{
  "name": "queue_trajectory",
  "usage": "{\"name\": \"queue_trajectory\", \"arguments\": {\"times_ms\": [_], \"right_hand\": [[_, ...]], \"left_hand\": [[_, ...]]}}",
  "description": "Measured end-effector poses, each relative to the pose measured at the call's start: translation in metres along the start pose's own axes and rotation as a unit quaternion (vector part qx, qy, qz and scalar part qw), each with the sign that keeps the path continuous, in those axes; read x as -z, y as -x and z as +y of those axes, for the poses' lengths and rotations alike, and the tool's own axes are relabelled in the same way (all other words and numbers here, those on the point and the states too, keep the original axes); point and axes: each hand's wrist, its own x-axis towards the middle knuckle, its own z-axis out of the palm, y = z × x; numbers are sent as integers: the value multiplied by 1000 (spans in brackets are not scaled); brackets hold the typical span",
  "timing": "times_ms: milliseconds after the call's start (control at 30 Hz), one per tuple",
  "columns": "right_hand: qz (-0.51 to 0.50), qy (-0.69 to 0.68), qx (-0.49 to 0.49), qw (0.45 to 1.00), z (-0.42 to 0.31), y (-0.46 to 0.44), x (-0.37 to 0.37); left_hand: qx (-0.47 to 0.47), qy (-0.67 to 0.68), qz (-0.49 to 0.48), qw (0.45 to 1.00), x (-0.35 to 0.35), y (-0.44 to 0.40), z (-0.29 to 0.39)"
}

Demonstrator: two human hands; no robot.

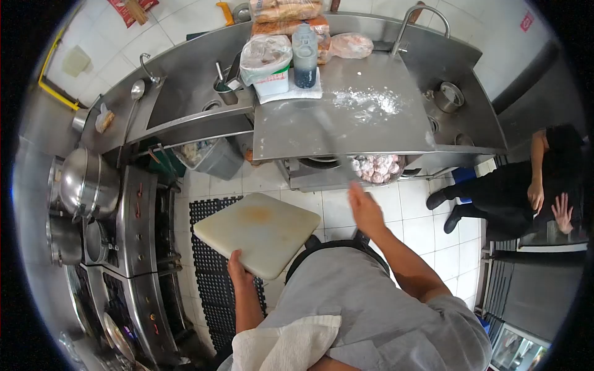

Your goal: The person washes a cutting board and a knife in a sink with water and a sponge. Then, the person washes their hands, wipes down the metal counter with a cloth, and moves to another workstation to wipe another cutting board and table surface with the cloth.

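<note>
A worn, off-white cutting board (257, 232) with a brownish stain is held out by my left hand (241, 269), whose thumb lies over its near edge. My right hand (366, 211) is closed in front of the counter, smeared by motion. From it a blurred grey streak, which looks like a knife blade (334, 139), reaches up over the steel counter (288, 130). White powder (371, 102) is scattered on that counter. Below its front edge, near my right hand, sits a bowl of pink and white pieces (376, 168).
A white tub (271, 74) and a bottle (305, 59) stand at the counter's back, beside bagged bread (288, 15). Sinks flank the counter. A stove (133, 229) with a large steamer pot (86, 182) is at left. A person in dark clothes (501, 191) is at right.
</note>
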Motion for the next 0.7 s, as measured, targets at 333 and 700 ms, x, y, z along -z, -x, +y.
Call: {"name": "queue_trajectory", "arguments": {"times_ms": [333, 700], "right_hand": [[-118, -8, 96, 988, -28, 32, 23], [39, -19, -78, 996, 49, -42, 88]], "left_hand": [[17, -26, 25, 999, -9, -4, -1], [13, -11, -37, 999, -3, -5, -4]]}}
